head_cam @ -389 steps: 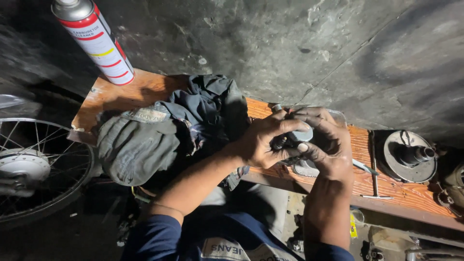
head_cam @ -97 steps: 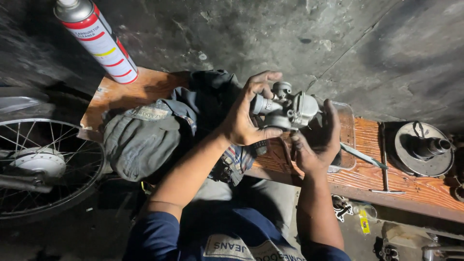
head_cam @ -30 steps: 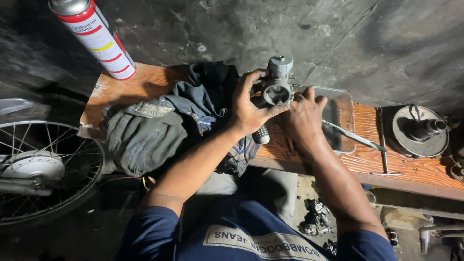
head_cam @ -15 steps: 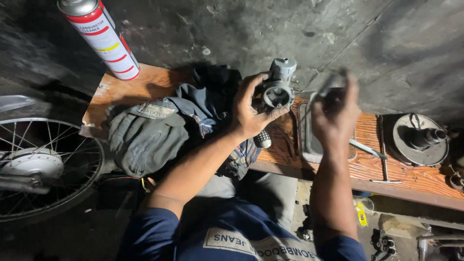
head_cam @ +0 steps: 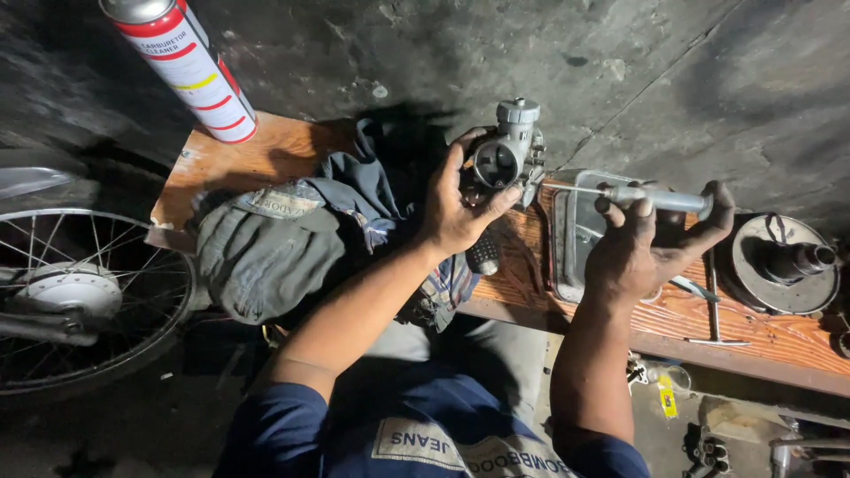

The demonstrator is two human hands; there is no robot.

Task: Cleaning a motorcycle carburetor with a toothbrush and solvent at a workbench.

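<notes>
I see a long wooden counter [head_cam: 779, 341] against a dark wall; its right end is cut off by the edge of the view. On the left, a spoked wheel [head_cam: 80, 301] is only half in view, and its lower part fades into the dark. A pile of grey and blue rags [head_cam: 283, 243] lies on the counter and hides the wood under it. A red and white spray can [head_cam: 181, 62] stands behind the rags, with its top cut off. A shallow metal tray [head_cam: 571, 235] sits under my right hand, partly hidden by it. A round metal part [head_cam: 784, 261] rests at the far right.

My left hand [head_cam: 456, 208] grips 1 small grey carburetor [head_cam: 509, 155], held up above the counter, fingers wrapped around its back side, which I cannot see. My right hand [head_cam: 642, 243] is clenched on a screwdriver [head_cam: 660, 199]. Its thin tip reaches the carburetor's side, but I cannot tell just where it touches.
</notes>
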